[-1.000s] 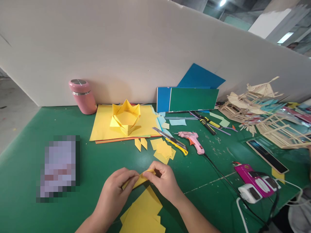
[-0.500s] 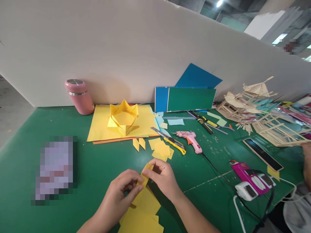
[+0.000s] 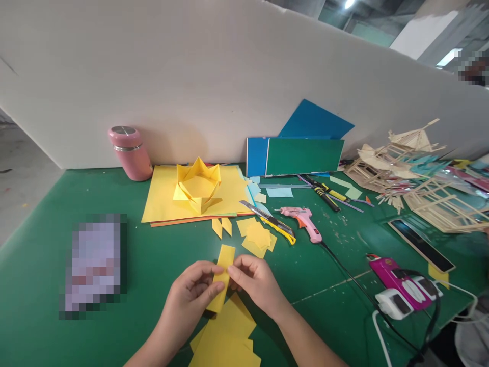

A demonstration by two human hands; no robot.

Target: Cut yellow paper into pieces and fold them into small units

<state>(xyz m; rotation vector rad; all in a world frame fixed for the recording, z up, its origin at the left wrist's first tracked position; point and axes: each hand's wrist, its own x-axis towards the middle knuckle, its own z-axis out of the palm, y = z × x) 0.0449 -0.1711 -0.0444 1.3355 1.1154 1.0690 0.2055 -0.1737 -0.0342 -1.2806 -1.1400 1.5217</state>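
Note:
Between my two hands is a narrow folded strip of yellow paper (image 3: 223,256), held up at a slight tilt above the table. My left hand (image 3: 191,290) pinches its left edge between thumb and fingers. On the opposite edge my right hand (image 3: 256,283) grips it, thumb in front and fingers curled behind. Below the strip lie several loose yellow paper sheets (image 3: 225,341), overlapping one another. Farther back, a folded yellow paper crown-like ring with pointed tips (image 3: 198,186) sits on a stack of coloured paper (image 3: 158,196).
A yellow utility knife (image 3: 277,227) and a pink glue gun (image 3: 305,220) lie beyond my right hand, near yellow paper scraps (image 3: 256,235). A pink flask (image 3: 133,158) stands back left. Right: a magenta power strip (image 3: 397,280), a phone-like slab (image 3: 422,244), wooden stick models (image 3: 408,178).
Both hands have turned the yellow strip more upright, so its flat face now shows. My right hand has come slightly lower along the edge. The view has shifted a little left.

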